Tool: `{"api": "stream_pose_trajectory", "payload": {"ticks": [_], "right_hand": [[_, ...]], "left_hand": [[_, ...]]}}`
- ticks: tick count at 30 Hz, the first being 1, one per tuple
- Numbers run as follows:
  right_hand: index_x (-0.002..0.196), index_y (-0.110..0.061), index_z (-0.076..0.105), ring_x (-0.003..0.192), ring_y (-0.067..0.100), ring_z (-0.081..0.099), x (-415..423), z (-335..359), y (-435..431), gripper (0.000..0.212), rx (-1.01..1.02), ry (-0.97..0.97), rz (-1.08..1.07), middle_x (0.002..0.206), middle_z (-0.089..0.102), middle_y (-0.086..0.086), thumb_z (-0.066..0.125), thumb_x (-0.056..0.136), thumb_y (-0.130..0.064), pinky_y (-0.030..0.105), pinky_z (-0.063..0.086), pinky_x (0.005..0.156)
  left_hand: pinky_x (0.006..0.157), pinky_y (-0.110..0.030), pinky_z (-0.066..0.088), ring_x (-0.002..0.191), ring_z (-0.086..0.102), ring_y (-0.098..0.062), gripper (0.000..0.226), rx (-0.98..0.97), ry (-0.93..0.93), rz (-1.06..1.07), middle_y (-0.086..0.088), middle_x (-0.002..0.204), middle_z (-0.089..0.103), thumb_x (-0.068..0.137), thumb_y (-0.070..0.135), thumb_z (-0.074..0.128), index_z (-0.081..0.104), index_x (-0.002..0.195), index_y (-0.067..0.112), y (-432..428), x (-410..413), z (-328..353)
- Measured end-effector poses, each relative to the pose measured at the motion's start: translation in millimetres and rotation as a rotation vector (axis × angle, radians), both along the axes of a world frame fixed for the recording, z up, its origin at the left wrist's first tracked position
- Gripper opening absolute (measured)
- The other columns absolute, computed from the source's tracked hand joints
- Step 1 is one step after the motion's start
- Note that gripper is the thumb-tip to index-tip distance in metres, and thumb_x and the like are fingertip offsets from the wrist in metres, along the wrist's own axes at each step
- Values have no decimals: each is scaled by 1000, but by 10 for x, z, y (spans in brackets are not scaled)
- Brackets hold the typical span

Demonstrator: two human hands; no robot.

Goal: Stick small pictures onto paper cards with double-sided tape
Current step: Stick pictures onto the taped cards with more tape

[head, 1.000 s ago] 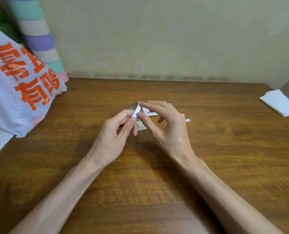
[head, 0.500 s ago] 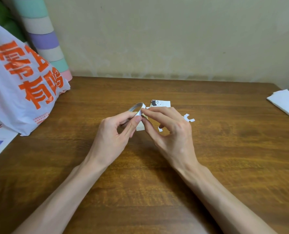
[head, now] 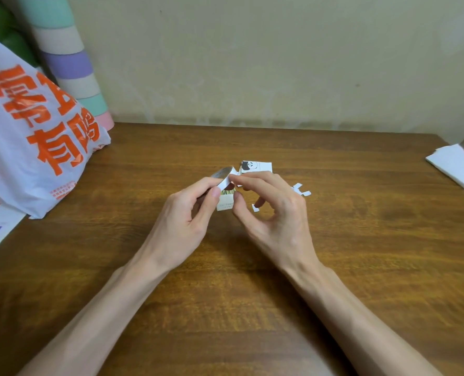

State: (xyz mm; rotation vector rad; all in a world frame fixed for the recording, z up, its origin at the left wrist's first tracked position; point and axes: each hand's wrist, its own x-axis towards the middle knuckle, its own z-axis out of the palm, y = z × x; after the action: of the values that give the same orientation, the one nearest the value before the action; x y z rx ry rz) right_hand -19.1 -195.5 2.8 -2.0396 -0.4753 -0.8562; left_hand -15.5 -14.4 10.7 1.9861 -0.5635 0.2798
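The left hand (head: 187, 215) is over the middle of the wooden table (head: 361, 267), fingers curled, with the thumb and forefinger pinching a small roll of tape (head: 222, 175) by its rim. The roll is lifted off the table and tilted so its open centre faces up and to the left. A short white loose end (head: 233, 172) sticks out from the roll towards the right hand (head: 278, 221). That hand is half closed, its forefinger reaching in so the tip touches the loose end, and its thumb sits lower with a gap between the two. Whether the right hand actually has hold of the tape I cannot tell. Directly under the roll, partly hidden by both thumbs, a small printed card (head: 225, 203) lies flat on the table. Just behind the hands lies a small picture (head: 256, 167) with a black-and-white panda-like face. Two tiny white paper scraps (head: 301, 190) lie near the right hand's knuckles and under its fingers. At the far left stands a white plastic bag (head: 35, 137) with orange lettering, with a striped tube (head: 68, 63) behind it. A folded white sheet (head: 456, 165) sits at the right edge.
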Motion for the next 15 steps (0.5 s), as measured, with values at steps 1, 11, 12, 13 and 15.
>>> {"api": "stream_pose_trajectory", "payload": {"ticks": [1, 11, 12, 13, 15], "right_hand": [[116, -16, 79, 97, 13, 69, 4, 5, -3, 26, 28, 21, 8, 109, 74, -6, 72, 91, -9, 33, 55, 71], [114, -19, 81, 99, 10, 67, -15, 2, 37, 26, -5, 47, -12, 115, 71, -7, 70, 91, -14, 25, 54, 77], [110, -20, 82, 102, 9, 67, -27, 5, 46, 23, -22, 41, -12, 114, 71, -7, 69, 91, -14, 25, 54, 78], [107, -20, 82, 101, 9, 67, -37, 10, 54, 22, -30, 39, -9, 114, 70, -7, 68, 91, -15, 23, 53, 79], [108, -18, 80, 95, 7, 66, -49, 23, 60, 22, -8, 48, -4, 117, 67, -5, 67, 92, -13, 18, 51, 77]], "left_hand": [[69, -37, 48, 73, 58, -16, 24, -13, -8, 3, 12, 82, 64, 111, 23, 49, 70, 123, 23, -3, -1, -3], [77, -21, 51, 86, 67, -8, 20, 0, -44, 53, 21, 88, 69, 107, 22, 56, 73, 116, 22, -1, 16, -2], [74, -23, 52, 83, 67, -9, 19, 11, -42, 57, 20, 85, 68, 107, 22, 56, 73, 115, 23, 2, 20, -3], [72, -23, 51, 80, 66, -10, 18, 24, -44, 58, 20, 82, 66, 107, 22, 56, 73, 112, 25, 2, 21, -2], [72, -17, 47, 78, 65, -5, 17, 43, -59, 56, 26, 79, 64, 106, 21, 57, 71, 110, 27, -4, 18, -4]]}}
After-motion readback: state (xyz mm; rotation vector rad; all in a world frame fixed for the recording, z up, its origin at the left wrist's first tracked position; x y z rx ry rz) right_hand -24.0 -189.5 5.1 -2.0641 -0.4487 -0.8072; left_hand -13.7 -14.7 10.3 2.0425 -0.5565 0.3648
